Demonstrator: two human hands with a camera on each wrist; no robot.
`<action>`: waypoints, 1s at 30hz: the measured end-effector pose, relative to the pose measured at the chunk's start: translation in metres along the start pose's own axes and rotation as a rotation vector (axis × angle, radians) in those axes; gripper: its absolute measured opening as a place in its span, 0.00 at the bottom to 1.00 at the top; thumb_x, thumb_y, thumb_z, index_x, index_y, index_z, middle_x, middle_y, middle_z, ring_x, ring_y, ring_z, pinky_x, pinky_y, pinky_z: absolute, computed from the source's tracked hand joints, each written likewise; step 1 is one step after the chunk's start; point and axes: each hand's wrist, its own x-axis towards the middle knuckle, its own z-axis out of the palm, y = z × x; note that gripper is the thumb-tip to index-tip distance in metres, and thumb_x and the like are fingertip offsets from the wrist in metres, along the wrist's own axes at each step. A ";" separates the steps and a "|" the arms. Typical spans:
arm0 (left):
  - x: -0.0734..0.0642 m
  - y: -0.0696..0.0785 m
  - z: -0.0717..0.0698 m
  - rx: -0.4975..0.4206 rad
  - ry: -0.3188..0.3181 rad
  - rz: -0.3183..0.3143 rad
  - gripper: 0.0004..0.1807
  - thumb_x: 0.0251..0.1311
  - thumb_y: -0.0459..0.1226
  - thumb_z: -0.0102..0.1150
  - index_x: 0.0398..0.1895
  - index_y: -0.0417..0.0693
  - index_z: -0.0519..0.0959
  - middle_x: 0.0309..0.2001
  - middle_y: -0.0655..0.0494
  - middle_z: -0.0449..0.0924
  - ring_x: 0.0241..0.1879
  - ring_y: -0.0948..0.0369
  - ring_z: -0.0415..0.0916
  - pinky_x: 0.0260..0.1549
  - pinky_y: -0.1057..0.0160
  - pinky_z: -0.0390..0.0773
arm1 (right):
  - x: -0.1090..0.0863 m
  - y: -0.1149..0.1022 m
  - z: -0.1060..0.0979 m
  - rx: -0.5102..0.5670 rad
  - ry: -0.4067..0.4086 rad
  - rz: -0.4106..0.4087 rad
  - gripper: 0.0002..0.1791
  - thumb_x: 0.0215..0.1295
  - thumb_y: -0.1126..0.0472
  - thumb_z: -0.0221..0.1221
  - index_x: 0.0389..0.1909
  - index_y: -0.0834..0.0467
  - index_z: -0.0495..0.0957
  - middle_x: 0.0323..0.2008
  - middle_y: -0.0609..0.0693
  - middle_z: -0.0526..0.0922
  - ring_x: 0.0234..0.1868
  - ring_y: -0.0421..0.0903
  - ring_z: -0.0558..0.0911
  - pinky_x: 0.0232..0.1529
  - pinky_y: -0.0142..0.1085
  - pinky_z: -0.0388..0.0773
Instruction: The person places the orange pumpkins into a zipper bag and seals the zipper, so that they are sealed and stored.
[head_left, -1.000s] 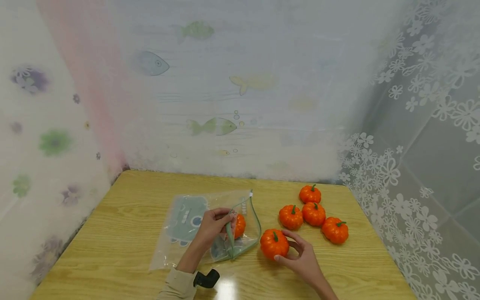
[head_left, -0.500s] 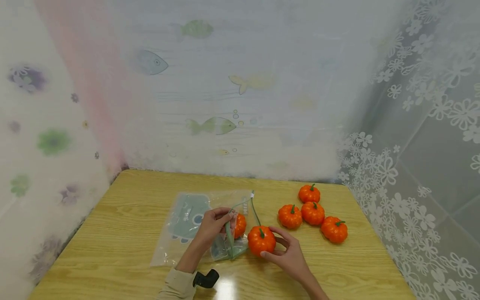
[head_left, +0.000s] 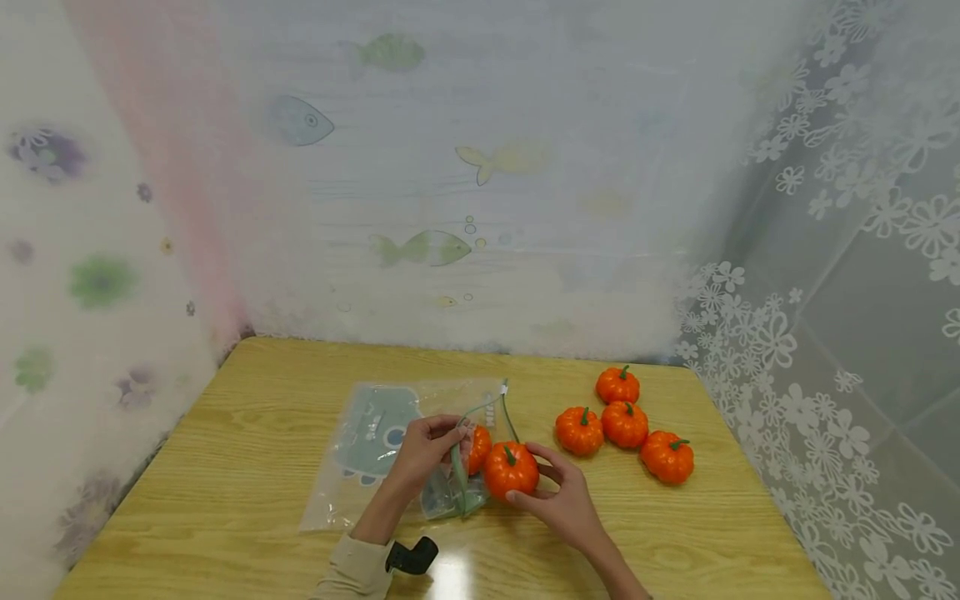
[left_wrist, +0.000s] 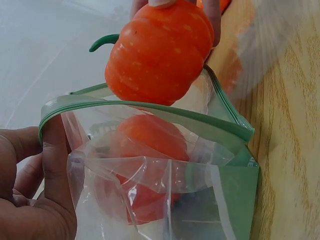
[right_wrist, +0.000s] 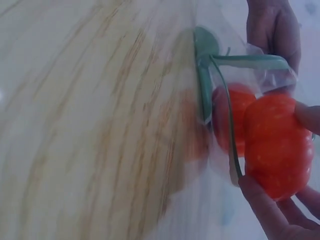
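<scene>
A clear zip bag (head_left: 330, 500) with green edging and a blue-grey cartoon print lies on the table, its mouth spread toward the right. My left hand (head_left: 422, 454) pinches the near rim of that mouth between thumb and fingers. Inside the bag sits one small orange pumpkin (left_wrist: 150, 142), seen through the plastic. A second pumpkin (head_left: 512, 472) with a green stem is gripped by my right hand (head_left: 561, 498), right at the bag's mouth. In the left wrist view this pumpkin hangs just over the green rim, its lower side close to the opening.
Several more orange pumpkins (head_left: 625, 424) stand grouped on the right of the wooden table (head_left: 247, 442). A patterned curtain (head_left: 480, 167) hangs behind the table's far edge. On the left sleeve (head_left: 356, 567) is a black wrist device (head_left: 412, 556).
My right hand has carried its pumpkin leftward, from beside the bag to the mouth. The left hand keeps its hold on the rim, nearly still.
</scene>
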 end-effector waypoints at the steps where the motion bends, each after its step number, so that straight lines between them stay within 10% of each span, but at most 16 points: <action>1: 0.000 0.000 0.000 -0.001 -0.004 -0.002 0.14 0.72 0.30 0.58 0.54 0.29 0.81 0.34 0.51 0.87 0.28 0.64 0.84 0.27 0.68 0.83 | 0.001 0.000 0.001 -0.006 0.008 0.003 0.36 0.50 0.68 0.77 0.63 0.59 0.77 0.66 0.59 0.75 0.60 0.61 0.78 0.45 0.42 0.87; 30: 0.003 0.008 0.003 0.048 -0.026 0.017 0.17 0.71 0.34 0.61 0.54 0.28 0.81 0.33 0.53 0.86 0.22 0.66 0.79 0.21 0.70 0.77 | 0.021 0.000 0.023 -0.157 -0.018 -0.195 0.39 0.48 0.67 0.79 0.64 0.59 0.77 0.60 0.57 0.78 0.58 0.57 0.76 0.42 0.36 0.86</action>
